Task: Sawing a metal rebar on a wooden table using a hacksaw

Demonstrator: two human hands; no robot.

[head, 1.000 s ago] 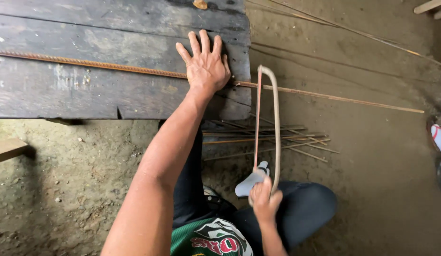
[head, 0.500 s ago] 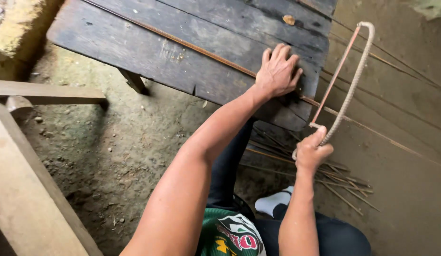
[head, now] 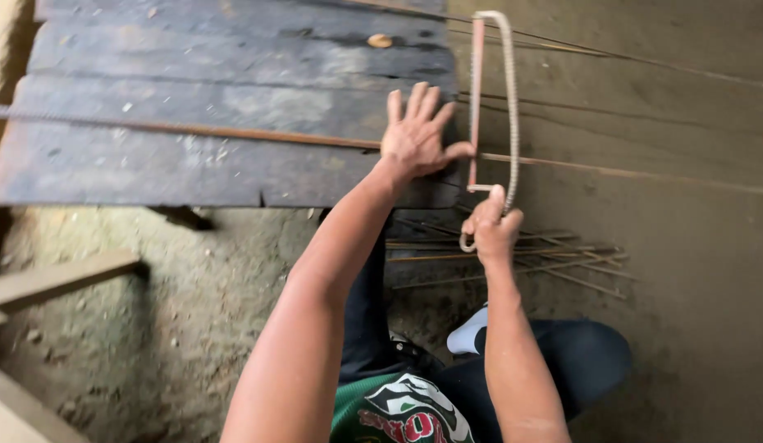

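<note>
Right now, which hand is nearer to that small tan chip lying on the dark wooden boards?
Left. The left hand lies flat on the boards, just below the tan chip. The right hand grips the hacksaw off the boards' edge, farther away.

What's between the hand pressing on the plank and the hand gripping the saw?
In the head view, the hacksaw blade crosses the rusty rod between the left hand and right hand, at the dark plank edge.

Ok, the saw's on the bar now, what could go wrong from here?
The left hand presses the thin rusty steel rod with its thumb close beside the hacksaw's blade; a jump could nick it. The rod's long free end overhangs the dark wooden plank bench and may whip or pinch the blade.
</note>
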